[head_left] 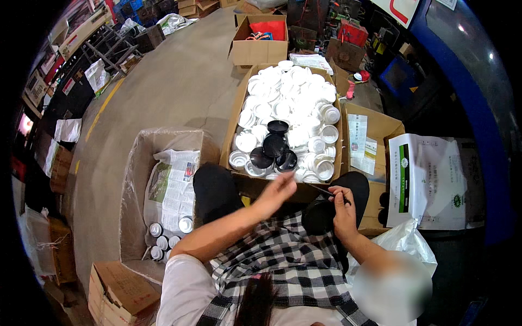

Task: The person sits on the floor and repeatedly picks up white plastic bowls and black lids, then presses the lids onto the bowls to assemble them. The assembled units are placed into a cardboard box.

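Observation:
My right hand (343,212) is closed around a thin, dark, pointed tool (322,189), whose exact kind I cannot make out. Beside its fingers, over my lap, is a round black lid (317,218); whether that hand also grips it is unclear. My left hand (278,194) hovers at the near edge of a cardboard box (230,127), slightly blurred, fingers loosely bent and nothing visible in them. White plastic caps (283,89) fill that box in a heap. Several black lids (273,145) lie on top of them toward the near side.
To the left stands a plastic-lined box (133,201) with newspaper and several white-topped pieces (163,242) inside. A closed carton (122,290) sits nearer. On the right are an open carton (375,117) and a white printed sack (435,179). Farther off is a box holding red material (269,30).

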A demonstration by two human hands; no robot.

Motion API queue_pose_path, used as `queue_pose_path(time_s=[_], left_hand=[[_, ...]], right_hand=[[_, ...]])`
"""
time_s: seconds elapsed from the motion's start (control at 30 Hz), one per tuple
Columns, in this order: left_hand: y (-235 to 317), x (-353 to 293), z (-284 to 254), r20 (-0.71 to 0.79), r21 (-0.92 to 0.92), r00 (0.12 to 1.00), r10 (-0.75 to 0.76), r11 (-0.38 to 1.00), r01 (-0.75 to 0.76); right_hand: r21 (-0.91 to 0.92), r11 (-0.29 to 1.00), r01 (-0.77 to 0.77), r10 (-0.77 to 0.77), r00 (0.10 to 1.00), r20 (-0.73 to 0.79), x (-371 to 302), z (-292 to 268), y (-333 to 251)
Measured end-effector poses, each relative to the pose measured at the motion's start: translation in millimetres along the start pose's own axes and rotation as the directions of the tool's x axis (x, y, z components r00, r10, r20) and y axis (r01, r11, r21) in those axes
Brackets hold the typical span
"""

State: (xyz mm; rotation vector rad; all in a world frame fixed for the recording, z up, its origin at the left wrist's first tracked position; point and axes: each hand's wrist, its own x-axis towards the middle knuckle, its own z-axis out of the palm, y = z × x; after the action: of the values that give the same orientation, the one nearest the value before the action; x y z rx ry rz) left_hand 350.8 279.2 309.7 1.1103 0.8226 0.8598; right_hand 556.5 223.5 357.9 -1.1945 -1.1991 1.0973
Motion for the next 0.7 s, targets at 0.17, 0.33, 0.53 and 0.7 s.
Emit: queue_pose_path(time_s=[0.17,0.33,0.53,0.7], left_hand=[[12,-58,48,0.094,0.144,0.994,-0.063,0.988,0.049],[21,-71,28,0.384,0.079,0.902,-0.197,0.98,0.18],[34,-75,44,0.278,0.113,0.902,-0.329,0.944,0.31],[52,-63,39,0.493,0.518,0.861,0.122,0.755,-0.403]], right_hand=[[-0.112,0.97,0.216,-0.213,0.976,0.037,-15,26,9],[-0.074,0.707,0.703,-0.446,0.525,0.725,-3,1,-30],[-0.269,0.861,0.432,-0.218,0.792,0.571,-17,-6,-33],[-0.225,0.969,0.099,0.045,0.829,0.558,-29,-27,-43]])
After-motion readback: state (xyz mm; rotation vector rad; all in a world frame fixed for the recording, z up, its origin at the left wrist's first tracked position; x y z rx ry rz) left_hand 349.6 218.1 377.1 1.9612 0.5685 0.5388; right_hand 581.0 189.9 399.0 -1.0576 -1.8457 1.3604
